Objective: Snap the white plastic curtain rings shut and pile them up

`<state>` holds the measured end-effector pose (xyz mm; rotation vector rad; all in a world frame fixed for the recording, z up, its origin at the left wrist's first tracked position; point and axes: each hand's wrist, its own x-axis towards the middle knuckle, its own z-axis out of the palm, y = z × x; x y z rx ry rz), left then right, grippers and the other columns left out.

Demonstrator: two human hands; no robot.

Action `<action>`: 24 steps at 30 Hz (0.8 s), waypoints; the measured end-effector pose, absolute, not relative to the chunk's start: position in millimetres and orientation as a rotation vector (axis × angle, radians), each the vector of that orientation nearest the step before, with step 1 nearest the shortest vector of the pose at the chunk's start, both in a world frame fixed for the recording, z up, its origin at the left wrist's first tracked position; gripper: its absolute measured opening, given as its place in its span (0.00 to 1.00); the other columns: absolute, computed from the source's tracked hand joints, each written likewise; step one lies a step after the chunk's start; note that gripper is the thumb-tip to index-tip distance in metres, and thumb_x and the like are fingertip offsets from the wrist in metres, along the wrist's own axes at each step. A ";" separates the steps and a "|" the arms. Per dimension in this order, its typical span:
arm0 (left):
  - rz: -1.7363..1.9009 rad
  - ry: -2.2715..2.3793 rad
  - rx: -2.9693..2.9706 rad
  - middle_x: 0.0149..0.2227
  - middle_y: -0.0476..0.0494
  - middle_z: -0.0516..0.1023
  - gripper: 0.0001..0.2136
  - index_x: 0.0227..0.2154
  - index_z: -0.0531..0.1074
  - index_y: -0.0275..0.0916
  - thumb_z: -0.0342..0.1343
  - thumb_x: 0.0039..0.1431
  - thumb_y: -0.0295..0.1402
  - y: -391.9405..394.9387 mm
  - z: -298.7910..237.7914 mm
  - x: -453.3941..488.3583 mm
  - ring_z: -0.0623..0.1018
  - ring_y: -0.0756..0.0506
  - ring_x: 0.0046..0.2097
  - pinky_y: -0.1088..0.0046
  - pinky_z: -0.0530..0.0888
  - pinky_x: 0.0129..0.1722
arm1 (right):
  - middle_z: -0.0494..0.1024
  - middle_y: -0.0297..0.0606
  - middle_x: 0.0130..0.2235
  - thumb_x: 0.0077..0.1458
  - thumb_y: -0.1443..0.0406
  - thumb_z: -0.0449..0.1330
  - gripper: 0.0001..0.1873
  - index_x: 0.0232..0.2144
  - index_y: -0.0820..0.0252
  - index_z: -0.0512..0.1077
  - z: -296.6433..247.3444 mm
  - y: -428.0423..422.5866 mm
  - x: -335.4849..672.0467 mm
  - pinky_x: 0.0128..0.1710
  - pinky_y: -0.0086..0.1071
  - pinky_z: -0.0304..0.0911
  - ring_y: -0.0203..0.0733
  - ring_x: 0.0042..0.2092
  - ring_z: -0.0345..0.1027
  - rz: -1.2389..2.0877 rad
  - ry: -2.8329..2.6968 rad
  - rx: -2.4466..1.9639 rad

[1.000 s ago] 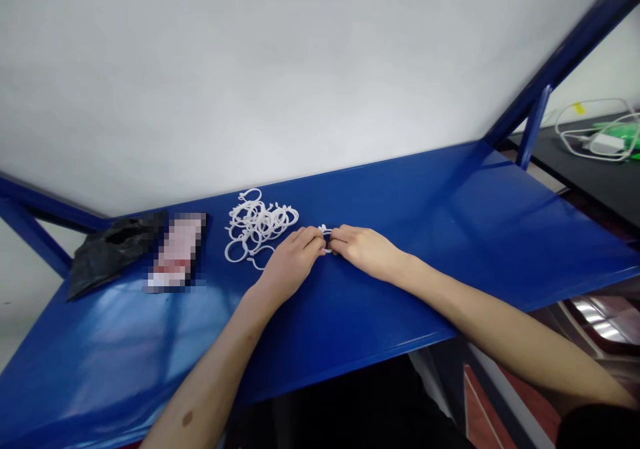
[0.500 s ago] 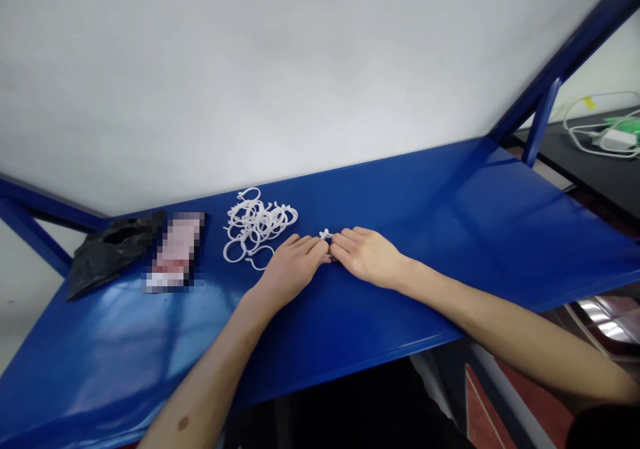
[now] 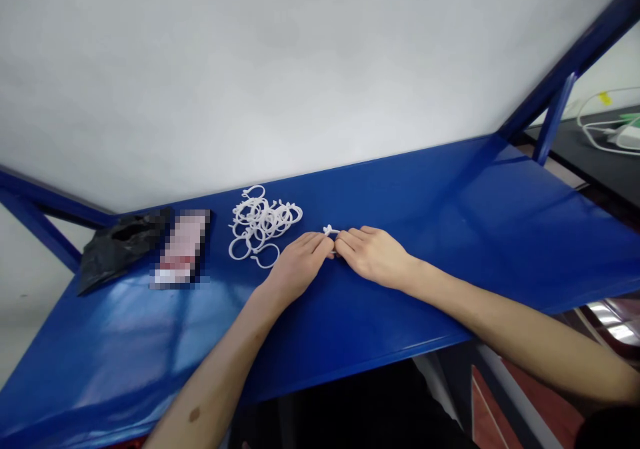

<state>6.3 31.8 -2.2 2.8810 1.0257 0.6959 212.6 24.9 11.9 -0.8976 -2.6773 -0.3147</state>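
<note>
The left hand (image 3: 303,262) and right hand (image 3: 373,254) each have their grip seemingly clamped on one ring (image 3: 328,230), near a white pile (image 3: 260,219).

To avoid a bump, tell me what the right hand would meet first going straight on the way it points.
Likely the left hand, directly ahead of the right hand; the white ring both seem to hold shows between them. Whether the hands touch is unclear.

Blue tabletop (image 3: 410,202) | black bag (image 3: 105,259) | pixelated pinkish item (image 3: 184,239) beside bag | white rings (image 3: 266,221), heaped
</note>
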 end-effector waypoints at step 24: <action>0.868 1.206 2.810 0.37 0.47 0.76 0.10 0.36 0.68 0.42 0.42 0.71 0.28 34.4 -3.0 5.7 0.77 0.45 0.49 0.61 0.74 0.56 | 0.79 0.43 0.47 0.72 0.67 0.47 0.14 0.44 0.64 0.73 9.7 28.9 210.4 0.31 0.36 0.63 0.40 0.35 0.73 -0.355 -2.542 -0.909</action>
